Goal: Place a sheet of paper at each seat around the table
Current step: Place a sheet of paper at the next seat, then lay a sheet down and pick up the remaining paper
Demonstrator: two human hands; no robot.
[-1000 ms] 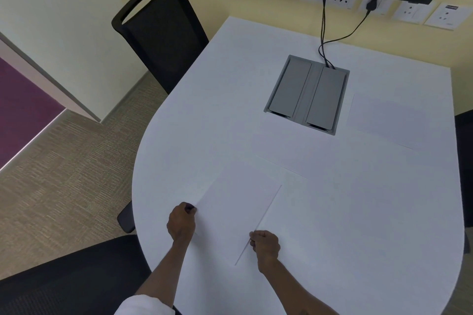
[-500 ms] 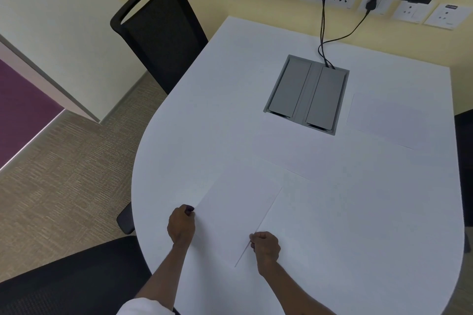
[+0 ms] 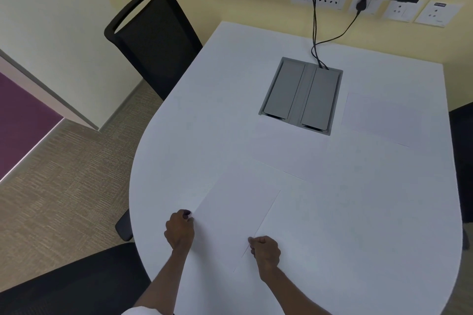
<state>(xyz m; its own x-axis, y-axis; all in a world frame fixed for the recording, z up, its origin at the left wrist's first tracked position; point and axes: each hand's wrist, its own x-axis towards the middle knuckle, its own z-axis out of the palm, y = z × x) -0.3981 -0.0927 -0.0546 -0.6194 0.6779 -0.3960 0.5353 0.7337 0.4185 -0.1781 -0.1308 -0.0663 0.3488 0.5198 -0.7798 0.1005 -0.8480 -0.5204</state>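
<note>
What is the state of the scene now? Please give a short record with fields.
surface: white table
sheet in hands: paper lying near the front edge
left hand: pinching the sheet's left corner
right hand: pinching its right edge
other sheets: one in the middle, one at the right side
table centre: grey cable box
chairs: black chair at far left

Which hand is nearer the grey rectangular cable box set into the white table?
Right. The right hand pinches the near white paper sheet at its right edge, below the grey cable box; the left hand holds the sheet's left corner, further left.
</note>
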